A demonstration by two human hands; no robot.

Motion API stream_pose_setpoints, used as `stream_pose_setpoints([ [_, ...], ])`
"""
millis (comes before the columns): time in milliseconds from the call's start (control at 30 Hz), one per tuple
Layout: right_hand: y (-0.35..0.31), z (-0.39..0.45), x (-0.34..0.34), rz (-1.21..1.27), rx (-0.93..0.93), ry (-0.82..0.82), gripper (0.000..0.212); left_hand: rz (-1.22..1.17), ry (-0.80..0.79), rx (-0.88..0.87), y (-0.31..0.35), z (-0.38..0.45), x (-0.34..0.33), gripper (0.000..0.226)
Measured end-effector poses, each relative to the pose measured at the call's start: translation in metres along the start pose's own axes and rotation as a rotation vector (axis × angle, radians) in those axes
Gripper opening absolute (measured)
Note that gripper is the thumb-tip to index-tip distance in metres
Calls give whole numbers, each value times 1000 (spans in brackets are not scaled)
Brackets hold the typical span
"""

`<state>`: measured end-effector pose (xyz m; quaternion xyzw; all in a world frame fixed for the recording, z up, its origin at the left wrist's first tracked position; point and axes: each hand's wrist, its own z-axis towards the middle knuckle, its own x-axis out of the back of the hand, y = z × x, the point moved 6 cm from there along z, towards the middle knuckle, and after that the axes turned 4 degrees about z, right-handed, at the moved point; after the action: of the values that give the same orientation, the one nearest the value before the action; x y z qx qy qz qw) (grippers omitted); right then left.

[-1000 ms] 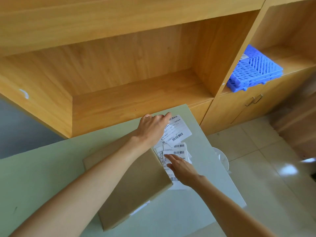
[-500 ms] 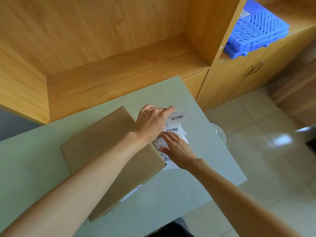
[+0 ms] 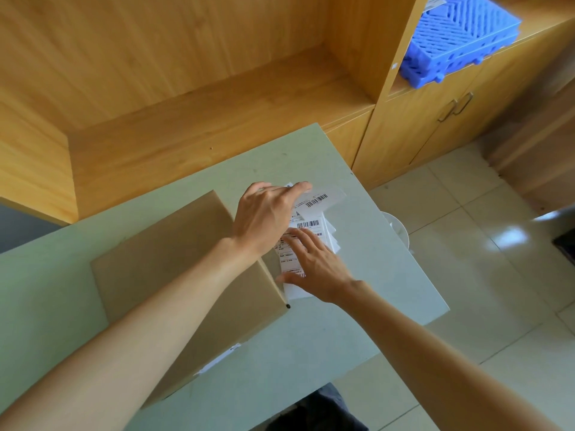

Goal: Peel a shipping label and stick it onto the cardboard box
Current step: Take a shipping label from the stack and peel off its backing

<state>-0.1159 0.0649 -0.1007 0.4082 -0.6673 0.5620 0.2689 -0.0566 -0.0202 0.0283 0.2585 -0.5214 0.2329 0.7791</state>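
Observation:
A brown cardboard box [image 3: 174,259] lies flat on the pale green table [image 3: 379,275]. Right of the box sits a small stack of white shipping labels [image 3: 315,227] with barcodes. My left hand [image 3: 264,216] reaches across the box's far corner, and its fingertips pinch one shipping label [image 3: 325,199], which is lifted and curled above the stack. My right hand [image 3: 314,265] rests flat on the stack with fingers spread, pressing it down. Another white label strip [image 3: 217,360] shows on the box's near side.
A wooden shelf unit [image 3: 202,113] stands right behind the table. Blue plastic grid panels [image 3: 460,42] lie on its right-hand shelf above cabinet doors [image 3: 435,119]. A white round object [image 3: 399,231] sits on the tiled floor by the table's right edge.
My view has tilted downward. My left hand has lifted one label off the stack, while my right hand slid up onto the stack and spread flat.

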Motion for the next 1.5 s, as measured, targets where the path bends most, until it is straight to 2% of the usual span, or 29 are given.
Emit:
stream_pose_setpoints([
  [300, -16, -3, 13, -40, -17, 44, 106, 9, 15, 3, -4, -8, 8, 46],
  [467, -18, -6, 17, -37, -45, 45, 97, 27, 37, 5, -8, -10, 13, 48],
  [567, -22, -8, 23, -77, -43, 59, 85, 45, 50, -6, -9, -10, 19, 47],
  [733, -32, -12, 47, -170, -71, 110, 38, 79, 69, -31, -9, -2, 40, 41],
  [800, -39, -10, 67, -168, -83, 151, 30, 93, 83, -38, -9, 5, 56, 44],
  [900, -53, -5, 104, -176, -70, 211, 29, 118, 136, -45, -13, 18, 89, 48],
  [1033, -81, 4, 151, -206, -25, 270, 29, 151, 201, -48, -20, 35, 144, 42],
  [1333, -179, 24, 248, -290, 126, 379, 25, 283, 343, 8, -50, 51, 273, 43],
  [1500, -243, 32, 295, -382, 212, 452, 16, 359, 380, 50, -70, 44, 346, 30],
])
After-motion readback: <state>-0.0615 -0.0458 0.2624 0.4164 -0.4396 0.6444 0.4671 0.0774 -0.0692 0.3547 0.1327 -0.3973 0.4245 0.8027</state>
